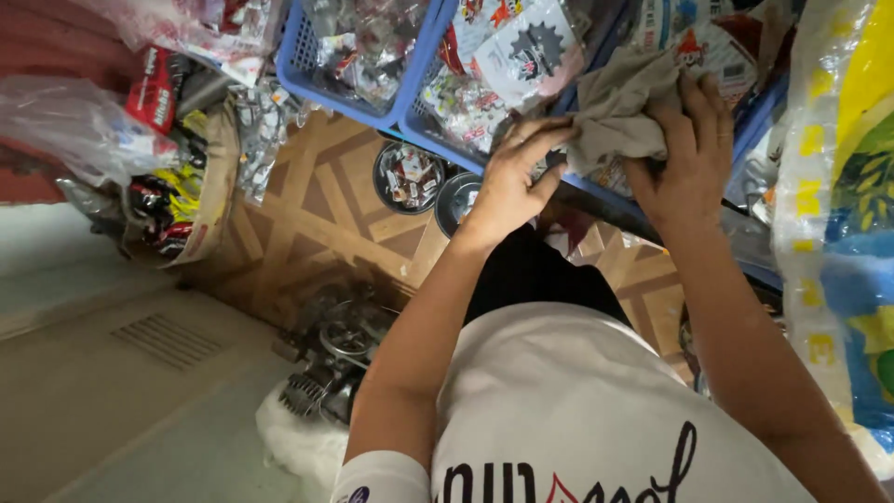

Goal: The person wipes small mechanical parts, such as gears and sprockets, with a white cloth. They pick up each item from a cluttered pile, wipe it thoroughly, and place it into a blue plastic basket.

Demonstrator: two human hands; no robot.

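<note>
Our right hand [684, 149] bunches a grey rag [619, 112] tight against the rim of a blue basket [596, 191] of packaged parts. Our left hand [517, 177] lies beside it, fingers spread and holding nothing, steadying the same rim while 2 round tins [410, 177] sit on the floor below

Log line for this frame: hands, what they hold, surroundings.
left hand: touching grey cloth | right hand: gripping grey cloth | under: blue basket of packaged parts | floor: two round tins
</note>
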